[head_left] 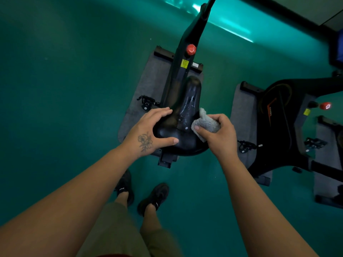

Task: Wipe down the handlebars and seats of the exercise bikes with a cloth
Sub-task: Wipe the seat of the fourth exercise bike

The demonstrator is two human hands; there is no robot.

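A black exercise bike frame [187, 58] stands on a grey rectangular floor mat [148, 84], with the black padded saddle [185, 108] at its near end, wet-looking on top. Right of the saddle stands a second black bike [282, 115]. The left hand [148, 130] rests spread on the saddle's left flank, fingers relaxed. The right hand [220, 134] grips a crumpled grey cloth [206, 121] against the saddle's right edge. A red round knob [191, 49] sits beyond the saddle.

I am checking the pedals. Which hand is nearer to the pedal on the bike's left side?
Left. The left hand rests on the seat just below that pedal; the right hand is across the seat.
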